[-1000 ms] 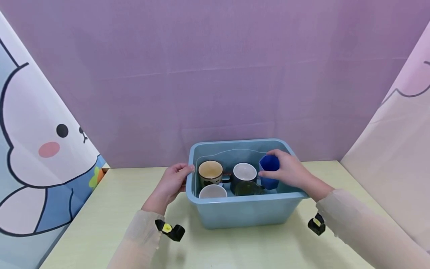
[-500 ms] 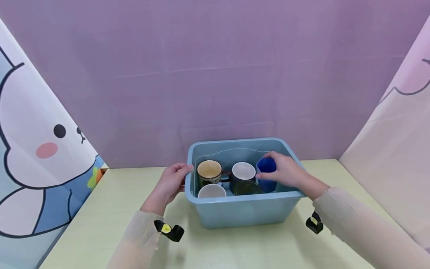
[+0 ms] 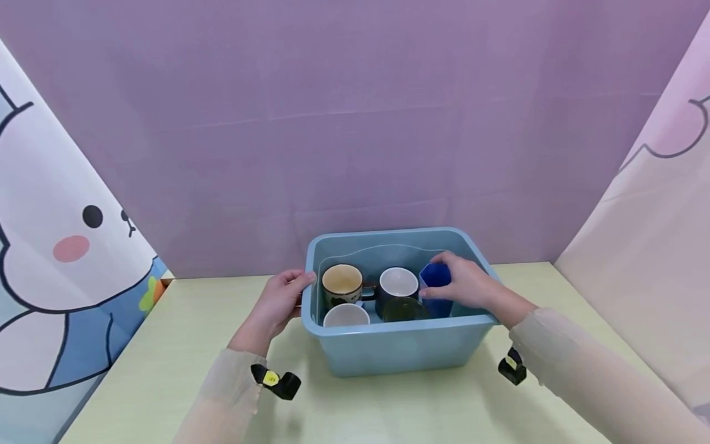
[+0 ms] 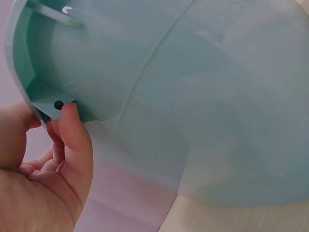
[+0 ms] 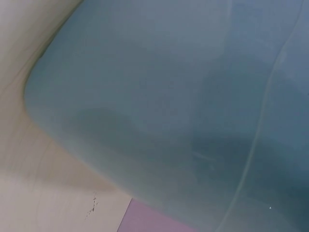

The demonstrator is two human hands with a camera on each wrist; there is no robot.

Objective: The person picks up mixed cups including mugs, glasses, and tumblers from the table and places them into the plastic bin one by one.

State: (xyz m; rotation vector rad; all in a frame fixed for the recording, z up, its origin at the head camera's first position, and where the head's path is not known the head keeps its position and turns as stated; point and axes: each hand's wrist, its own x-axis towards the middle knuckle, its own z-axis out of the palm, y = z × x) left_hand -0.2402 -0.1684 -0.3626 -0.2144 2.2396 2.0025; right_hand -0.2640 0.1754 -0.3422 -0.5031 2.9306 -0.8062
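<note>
A light blue plastic bin (image 3: 399, 348) stands on the table with several cups inside. My left hand (image 3: 280, 302) grips its left rim, thumb on top; in the left wrist view the fingers (image 4: 77, 140) curl at the rim's underside. My right hand (image 3: 471, 287) reaches over the right side and pinches a dark blue angular cup (image 3: 436, 296), which stands upright in the bin. Left of it are a dark mug (image 3: 399, 282) with a white inside and a dark green, see-through cup (image 3: 403, 309). The right wrist view shows only the bin's outer wall (image 5: 145, 96), not the hand.
A cream-coloured mug (image 3: 341, 280) with a dark handle and a white cup (image 3: 346, 316) fill the bin's left part. The pale table (image 3: 211, 320) ends at a purple cloth (image 3: 355, 135) behind the bin. Printed cloths hang at both sides.
The blue cup has sunk slightly lower in the bin along with my right hand. My left hand keeps its grip on the rim. The whole head view has drifted a little.
</note>
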